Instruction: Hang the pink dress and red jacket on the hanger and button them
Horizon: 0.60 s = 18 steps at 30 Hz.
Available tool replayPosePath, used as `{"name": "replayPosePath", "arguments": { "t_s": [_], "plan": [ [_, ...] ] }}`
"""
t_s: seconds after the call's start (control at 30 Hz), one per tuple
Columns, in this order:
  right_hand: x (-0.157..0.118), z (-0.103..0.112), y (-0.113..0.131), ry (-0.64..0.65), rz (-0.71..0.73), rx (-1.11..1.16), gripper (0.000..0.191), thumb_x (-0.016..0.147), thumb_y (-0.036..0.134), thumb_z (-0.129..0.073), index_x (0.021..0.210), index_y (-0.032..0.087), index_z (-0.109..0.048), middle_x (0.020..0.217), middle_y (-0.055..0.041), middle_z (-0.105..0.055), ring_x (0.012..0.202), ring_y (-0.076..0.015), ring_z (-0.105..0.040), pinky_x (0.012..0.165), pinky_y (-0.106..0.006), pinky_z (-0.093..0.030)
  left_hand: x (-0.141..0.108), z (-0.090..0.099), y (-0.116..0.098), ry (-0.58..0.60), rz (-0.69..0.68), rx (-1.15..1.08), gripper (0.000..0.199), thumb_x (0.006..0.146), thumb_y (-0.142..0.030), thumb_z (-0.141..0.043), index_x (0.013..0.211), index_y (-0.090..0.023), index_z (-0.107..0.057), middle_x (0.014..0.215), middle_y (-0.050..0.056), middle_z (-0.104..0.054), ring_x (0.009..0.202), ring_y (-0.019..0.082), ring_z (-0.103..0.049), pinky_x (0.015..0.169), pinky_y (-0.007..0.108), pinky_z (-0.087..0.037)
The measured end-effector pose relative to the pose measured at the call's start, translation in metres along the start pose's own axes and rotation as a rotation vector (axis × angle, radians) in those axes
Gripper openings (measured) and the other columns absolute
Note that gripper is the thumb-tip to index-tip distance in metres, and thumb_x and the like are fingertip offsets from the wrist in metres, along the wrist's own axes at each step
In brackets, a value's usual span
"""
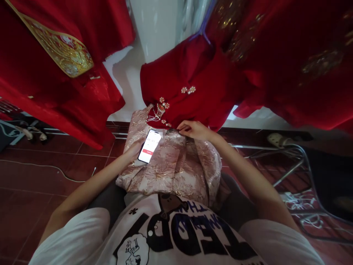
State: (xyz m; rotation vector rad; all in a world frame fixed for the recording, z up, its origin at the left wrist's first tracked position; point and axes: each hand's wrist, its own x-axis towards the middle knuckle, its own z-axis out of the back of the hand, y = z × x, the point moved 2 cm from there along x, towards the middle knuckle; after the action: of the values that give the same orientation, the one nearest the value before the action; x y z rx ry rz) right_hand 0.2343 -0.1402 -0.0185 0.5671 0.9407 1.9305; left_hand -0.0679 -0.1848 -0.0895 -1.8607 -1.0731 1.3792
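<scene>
With fingers (185,127) of right hand (196,130) bent, touches dark upper edge of pink brocade garment (162,169); cannot tell if pinched tight. With left hand (135,151), partly hidden behind phone (149,145), grasps phone by its side, lit screen upward, red button showing. Lies across lap: pink brocade garment, gold thread catching light. Hangs just beyond: red garment (217,79) with pearl ornaments (162,105), near purple hanger (203,30). To left, over tiled floor (91,154), trails 1 white cable (64,173). To right, stands metal-framed chair (328,176), near 1 pale clog (276,140).
</scene>
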Motion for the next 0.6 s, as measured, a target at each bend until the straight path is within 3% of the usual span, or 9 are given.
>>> {"name": "replayPosePath", "arguments": {
  "t_s": [0.17,0.27,0.33,0.47,0.6],
  "plan": [
    [0.026,-0.011,-0.004,0.276,0.027,0.059,0.031,0.092,0.045,-0.064,0.097,0.015,-0.074,0.1,-0.0108,-0.079,0.091,-0.0202,-0.073,0.088,-0.035,-0.058,0.001,-0.002,-0.001,-0.156,0.012,0.05,0.018,0.087,-0.024,-0.079,0.095,-0.009,-0.074,0.091,0.011,-0.08,0.073,0.022,-0.075,0.072,0.029,-0.057],
    [0.039,-0.024,0.004,0.216,0.115,0.058,0.039,0.094,0.053,-0.062,0.096,0.016,-0.075,0.099,-0.0108,-0.079,0.089,-0.0207,-0.071,0.087,-0.034,-0.055,0.001,-0.004,-0.01,-0.278,-0.059,-0.033,0.019,0.088,-0.027,-0.077,0.098,-0.011,-0.074,0.097,0.011,-0.08,0.081,0.024,-0.077,0.08,0.031,-0.058],
    [0.045,-0.032,0.011,0.322,0.091,0.069,0.034,0.093,0.051,-0.066,0.099,0.019,-0.076,0.099,-0.0075,-0.079,0.092,-0.0215,-0.071,0.089,-0.034,-0.054,0.001,-0.009,-0.018,-0.333,-0.07,-0.088,0.017,0.089,-0.026,-0.075,0.099,-0.012,-0.073,0.096,0.01,-0.08,0.083,0.024,-0.077,0.083,0.033,-0.059],
    [0.053,-0.035,0.021,0.474,-0.018,0.034,0.026,0.092,0.049,-0.068,0.098,0.026,-0.076,0.095,-0.002,-0.079,0.092,-0.0225,-0.07,0.086,-0.035,-0.056,0.001,-0.026,-0.034,-0.291,-0.022,-0.191,0.01,0.091,-0.015,-0.067,0.099,-0.012,-0.073,0.095,0.009,-0.08,0.081,0.021,-0.077,0.079,0.029,-0.061],
    [0.054,-0.04,0.019,0.501,-0.069,0.052,0.028,0.093,0.048,-0.069,0.097,0.02,-0.075,0.098,-0.0059,-0.078,0.094,-0.0225,-0.071,0.093,-0.037,-0.056,-0.007,-0.027,-0.036,-0.26,-0.004,-0.203,0.007,0.092,-0.009,-0.065,0.09,-0.014,-0.069,0.089,0.005,-0.078,0.074,0.016,-0.075,0.07,0.023,-0.059]
  ]
}}
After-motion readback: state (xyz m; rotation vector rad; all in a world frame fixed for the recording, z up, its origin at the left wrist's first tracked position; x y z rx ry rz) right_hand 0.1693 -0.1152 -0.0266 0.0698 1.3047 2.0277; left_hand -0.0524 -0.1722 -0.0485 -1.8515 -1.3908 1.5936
